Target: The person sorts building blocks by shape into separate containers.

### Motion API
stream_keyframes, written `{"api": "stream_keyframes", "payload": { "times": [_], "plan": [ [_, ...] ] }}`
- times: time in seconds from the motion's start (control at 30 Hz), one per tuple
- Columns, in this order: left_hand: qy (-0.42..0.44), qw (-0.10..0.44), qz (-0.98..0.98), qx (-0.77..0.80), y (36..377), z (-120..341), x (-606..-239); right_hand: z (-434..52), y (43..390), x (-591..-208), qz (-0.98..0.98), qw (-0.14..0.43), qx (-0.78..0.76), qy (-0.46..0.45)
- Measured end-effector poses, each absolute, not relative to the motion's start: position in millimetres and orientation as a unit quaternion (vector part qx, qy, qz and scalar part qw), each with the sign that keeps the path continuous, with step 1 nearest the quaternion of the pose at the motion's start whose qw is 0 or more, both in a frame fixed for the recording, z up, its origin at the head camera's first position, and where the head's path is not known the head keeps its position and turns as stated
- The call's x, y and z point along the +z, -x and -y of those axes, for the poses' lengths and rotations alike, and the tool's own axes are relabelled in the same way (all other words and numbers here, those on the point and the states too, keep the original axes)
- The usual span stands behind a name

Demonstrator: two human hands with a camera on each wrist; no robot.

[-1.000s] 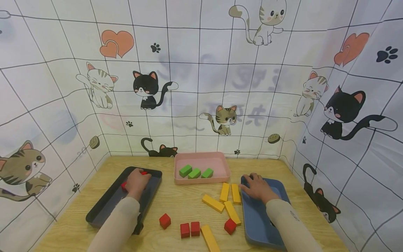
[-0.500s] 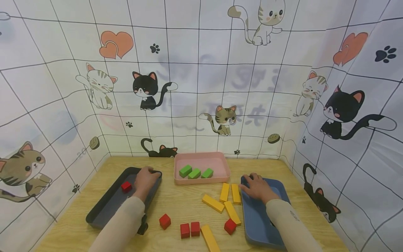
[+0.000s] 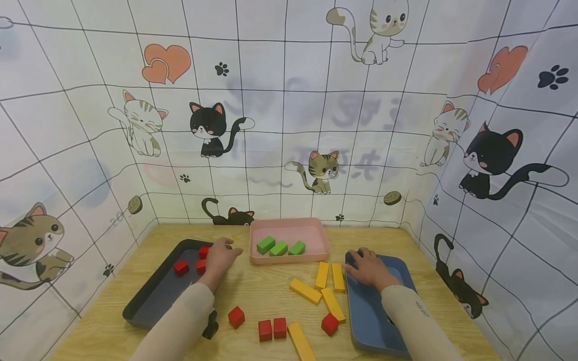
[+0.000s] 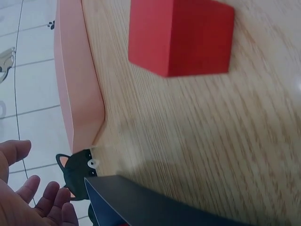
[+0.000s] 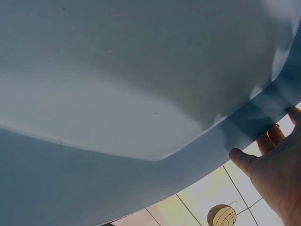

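Note:
My left hand [image 3: 220,261] hovers at the right rim of the dark tray [image 3: 158,296], fingers loose, holding nothing. The left wrist view shows the same hand [image 4: 37,202] with relaxed fingers apart beside the tray's corner. Three red cubes, one of them the leftmost cube [image 3: 181,267], sit at the tray's far end. Loose on the table, a red cube [image 3: 236,317] stands right of the tray and fills the top of the left wrist view. My right hand [image 3: 369,268] rests with spread fingers on the far left corner of the blue tray [image 3: 367,313].
At the back, a pink tray [image 3: 311,230] holds three green blocks, among them the left green block [image 3: 266,245]. Several yellow bars, such as the angled bar [image 3: 305,291], and more red cubes [image 3: 330,325] lie between the trays. Patterned cloth walls surround the table.
My left hand has moved rightward from inside the dark tray to its right rim, uncovering red cubes at the far end. My right hand stays at the blue tray's corner.

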State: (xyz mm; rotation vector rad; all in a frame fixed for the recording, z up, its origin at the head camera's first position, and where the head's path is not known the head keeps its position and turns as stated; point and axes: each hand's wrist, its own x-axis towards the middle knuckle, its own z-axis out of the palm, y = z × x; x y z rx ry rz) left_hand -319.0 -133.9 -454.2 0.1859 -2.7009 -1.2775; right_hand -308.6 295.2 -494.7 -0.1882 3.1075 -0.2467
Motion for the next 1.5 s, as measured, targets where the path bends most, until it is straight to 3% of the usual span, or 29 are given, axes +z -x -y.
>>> {"api": "stream_keyframes", "payload": {
  "times": [0.97, 1.5],
  "plan": [
    [0.018, 0.043, 0.885, -0.463, 303, 77, -459, -296, 311, -496, -0.995, 0.005, -0.082, 0.064],
    [0.109, -0.003, 0.867, -0.485, 275, 28, -465, -295, 308, -495, -0.994, 0.007, -0.085, 0.065]
  ]
}}
